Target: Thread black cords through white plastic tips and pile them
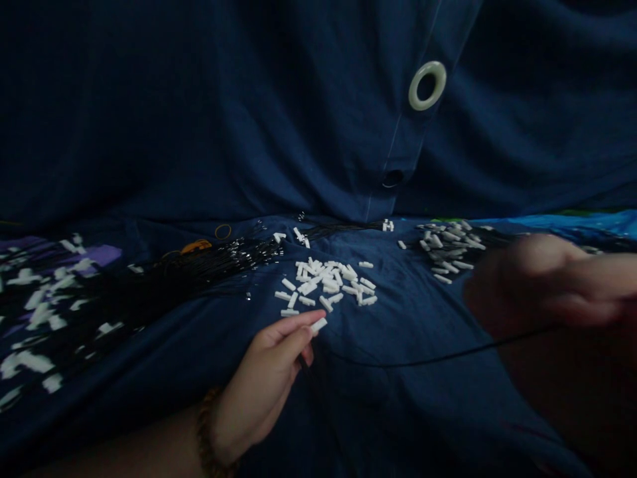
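My left hand (269, 375), wearing a beaded bracelet, pinches a small white plastic connector (319, 325) between thumb and forefinger. Dark wire (307, 372) hangs below its fingers. At the right, my right hand (552, 282) is raised and blurred, its fingers closed where a thin black wire (423, 363) reaches it. That wire curves back toward the left hand; whether it joins the connector I cannot make out. Just beyond the left fingertips lies a pile of loose white connectors (331, 277) on dark blue cloth (408, 411).
Black wires with white connectors (37, 312) spread at the left, beside a bundle with shiny bare tips (239, 255). An orange tie (196, 246) lies there. More connectors on wires (450, 242) sit at the back right. A blue curtain with a ring eyelet (411, 99) hangs behind.
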Tool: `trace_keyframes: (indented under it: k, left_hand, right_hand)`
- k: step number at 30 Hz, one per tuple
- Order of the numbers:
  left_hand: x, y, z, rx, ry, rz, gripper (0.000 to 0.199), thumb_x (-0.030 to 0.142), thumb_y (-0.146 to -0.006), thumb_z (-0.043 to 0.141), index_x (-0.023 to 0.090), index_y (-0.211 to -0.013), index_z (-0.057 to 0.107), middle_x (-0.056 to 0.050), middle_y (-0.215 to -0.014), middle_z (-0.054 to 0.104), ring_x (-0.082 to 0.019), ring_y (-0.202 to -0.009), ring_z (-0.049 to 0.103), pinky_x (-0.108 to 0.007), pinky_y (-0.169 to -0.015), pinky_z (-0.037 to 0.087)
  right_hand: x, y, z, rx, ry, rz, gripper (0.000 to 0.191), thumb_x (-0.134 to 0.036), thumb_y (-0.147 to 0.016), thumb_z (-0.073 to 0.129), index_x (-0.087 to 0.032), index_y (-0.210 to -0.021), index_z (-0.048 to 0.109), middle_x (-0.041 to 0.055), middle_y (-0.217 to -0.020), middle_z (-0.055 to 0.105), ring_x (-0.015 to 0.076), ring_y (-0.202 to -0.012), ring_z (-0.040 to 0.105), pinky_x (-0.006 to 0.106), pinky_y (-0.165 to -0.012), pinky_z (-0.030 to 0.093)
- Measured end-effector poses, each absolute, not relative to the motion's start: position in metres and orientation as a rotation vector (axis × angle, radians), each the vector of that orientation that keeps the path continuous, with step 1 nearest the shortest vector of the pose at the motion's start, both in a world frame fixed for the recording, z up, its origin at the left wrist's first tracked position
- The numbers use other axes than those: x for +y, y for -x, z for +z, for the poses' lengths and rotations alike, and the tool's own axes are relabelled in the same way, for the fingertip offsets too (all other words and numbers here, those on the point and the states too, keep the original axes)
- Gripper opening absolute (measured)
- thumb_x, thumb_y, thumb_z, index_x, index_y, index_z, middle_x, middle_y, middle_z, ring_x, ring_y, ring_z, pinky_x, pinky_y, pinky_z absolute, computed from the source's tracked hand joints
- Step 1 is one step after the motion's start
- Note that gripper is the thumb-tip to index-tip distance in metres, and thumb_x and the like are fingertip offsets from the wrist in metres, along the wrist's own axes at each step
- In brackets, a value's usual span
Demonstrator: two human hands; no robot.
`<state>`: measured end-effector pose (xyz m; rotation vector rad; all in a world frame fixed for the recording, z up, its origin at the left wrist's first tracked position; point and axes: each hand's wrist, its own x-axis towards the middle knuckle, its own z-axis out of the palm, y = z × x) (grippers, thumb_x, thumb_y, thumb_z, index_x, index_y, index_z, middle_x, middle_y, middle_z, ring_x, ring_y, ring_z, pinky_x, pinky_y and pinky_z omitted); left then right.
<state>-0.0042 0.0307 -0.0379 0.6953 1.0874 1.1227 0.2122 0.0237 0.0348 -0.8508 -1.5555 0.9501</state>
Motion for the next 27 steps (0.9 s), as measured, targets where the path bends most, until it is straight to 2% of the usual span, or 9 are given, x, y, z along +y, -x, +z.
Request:
trace_keyframes:
  k: [1, 2, 4, 5, 7, 11, 15, 19, 27]
  left_hand:
    - [0.032, 0.004, -0.038, 1.081, -0.682, 1.144, 0.023, 0.023, -0.075, 0.057, 0.016, -0.095, 0.066, -0.001, -0.067, 0.055, -0.01, -0.063, 0.043, -0.022, -0.065, 0.034]
    - [0.032, 0.004, -0.039, 1.081, -0.672, 1.167, 0.023, 0.022, -0.075, 0.057, 0.016, -0.095, 0.066, -0.002, -0.071, 0.057, -0.01, -0.064, 0.042, -0.021, -0.065, 0.034]
    - [0.034, 0.004, -0.038, 1.085, -0.662, 1.201, 0.022, 0.021, -0.074, 0.058, 0.016, -0.094, 0.066, -0.003, -0.073, 0.057, -0.01, -0.064, 0.041, -0.021, -0.063, 0.034]
    - [0.033, 0.004, -0.038, 1.084, -0.65, 1.21, 0.022, 0.02, -0.074, 0.057, 0.016, -0.093, 0.066, -0.002, -0.072, 0.057, -0.01, -0.064, 0.041, -0.021, -0.063, 0.034]
    - [0.032, 0.004, -0.037, 1.079, -0.615, 1.211, 0.02, 0.019, -0.074, 0.057, 0.016, -0.091, 0.067, -0.002, -0.07, 0.057, -0.009, -0.063, 0.041, -0.02, -0.062, 0.035]
    - [0.03, 0.005, -0.036, 1.09, -0.556, 1.183, 0.019, 0.018, -0.075, 0.057, 0.018, -0.09, 0.067, -0.002, -0.075, 0.057, -0.009, -0.063, 0.043, -0.018, -0.061, 0.036]
    - [0.031, 0.005, -0.037, 1.074, -0.55, 1.176, 0.019, 0.019, -0.076, 0.056, 0.019, -0.091, 0.067, -0.001, -0.074, 0.057, -0.009, -0.065, 0.044, -0.018, -0.062, 0.037]
    - [0.03, 0.005, -0.036, 1.089, -0.533, 1.179, 0.017, 0.02, -0.076, 0.056, 0.019, -0.088, 0.067, -0.001, -0.073, 0.057, -0.008, -0.064, 0.045, -0.017, -0.061, 0.038]
    - [0.024, 0.005, -0.034, 1.081, -0.493, 1.206, 0.016, 0.019, -0.074, 0.059, 0.018, -0.087, 0.068, 0.0, -0.065, 0.055, -0.007, -0.061, 0.044, -0.016, -0.06, 0.038]
  right_hand:
    - [0.03, -0.196, 0.04, -1.517, 0.778, 0.944, 0.009, -0.034, -0.084, 0.049, -0.033, -0.082, 0.057, 0.0005, -0.083, 0.057, 0.0174, -0.086, 0.054, 0.029, -0.071, 0.046]
    - [0.036, -0.181, 0.041, -1.466, 0.662, 1.049, 0.008, -0.033, -0.083, 0.052, -0.029, -0.078, 0.057, 0.0002, -0.083, 0.057, 0.0148, -0.076, 0.055, 0.026, -0.062, 0.047]
    - [0.046, -0.158, 0.034, -1.531, 0.704, 1.327, 0.01, -0.028, -0.087, 0.045, -0.025, -0.083, 0.054, -0.0026, -0.065, 0.053, 0.0074, -0.048, 0.047, 0.018, -0.041, 0.036]
    - [0.049, -0.151, 0.024, -1.599, 0.78, 1.291, 0.01, -0.027, -0.088, 0.045, -0.022, -0.085, 0.053, -0.003, -0.062, 0.051, 0.0072, -0.05, 0.046, 0.018, -0.043, 0.036]
    - [0.052, -0.145, 0.001, -1.84, 0.968, 1.115, 0.02, -0.024, -0.089, 0.041, -0.016, -0.072, 0.05, -0.0019, -0.062, 0.049, 0.0078, -0.057, 0.046, 0.019, -0.054, 0.038]
    - [0.05, -0.148, -0.034, -1.974, 1.062, 1.055, 0.015, -0.017, -0.085, 0.043, -0.015, -0.072, 0.049, -0.0022, -0.063, 0.05, 0.0083, -0.056, 0.045, 0.02, -0.053, 0.034]
    - [0.047, -0.149, -0.034, -1.997, 1.086, 1.026, 0.012, -0.01, -0.082, 0.04, -0.016, -0.074, 0.046, -0.0031, -0.064, 0.048, 0.0083, -0.058, 0.044, 0.02, -0.055, 0.033]
    - [0.047, -0.148, -0.031, -2.008, 1.088, 1.055, 0.014, -0.018, -0.088, 0.037, -0.017, -0.078, 0.046, -0.0041, -0.063, 0.046, 0.0074, -0.055, 0.042, 0.019, -0.051, 0.031]
    - [0.044, -0.151, -0.041, -1.943, 1.13, 1.018, 0.025, -0.027, -0.09, 0.034, -0.016, -0.069, 0.041, -0.0036, -0.057, 0.041, 0.0074, -0.05, 0.038, 0.019, -0.047, 0.032]
